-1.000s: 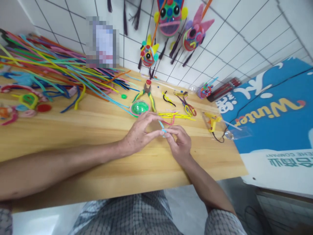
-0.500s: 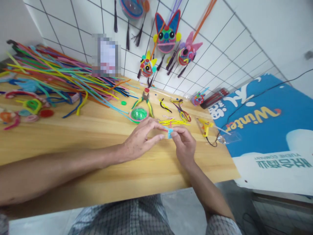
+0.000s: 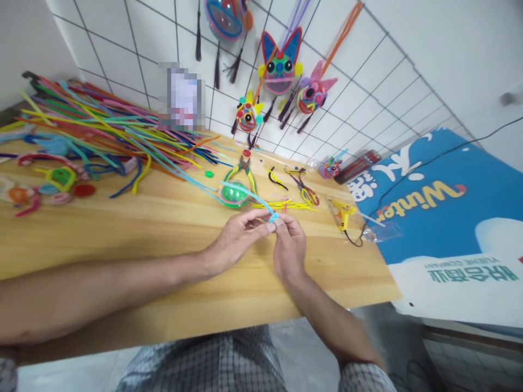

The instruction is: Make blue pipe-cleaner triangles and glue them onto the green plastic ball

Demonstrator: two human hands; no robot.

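Observation:
Both my hands meet over the table, pinching a light blue pipe cleaner (image 3: 261, 201) whose end is bent into a small coil. The fingertips of my left hand (image 3: 241, 234) close on the coil from the left. From the other side my right hand (image 3: 290, 245) grips it between thumb and forefinger. The pipe cleaner's long tail curves up and left across a clear ball with green inside (image 3: 234, 194). Pliers with green and yellow handles (image 3: 244, 166) lie open just behind that ball. Several yellow pipe cleaner pieces (image 3: 294, 206) lie right behind my hands.
A big pile of coloured pipe cleaners (image 3: 122, 130) covers the back left. At the right are scissors (image 3: 308, 193) and a yellow glue gun (image 3: 345, 213) with its cord. Decorated animal-face ornaments (image 3: 281, 68) hang on the white tiled wall. A blue printed board (image 3: 441, 201) stands at the right.
My hands have come closer together. The light blue pipe cleaner's tail now shows, arching up to the left, and its coil is turned. My right hand has shifted left.

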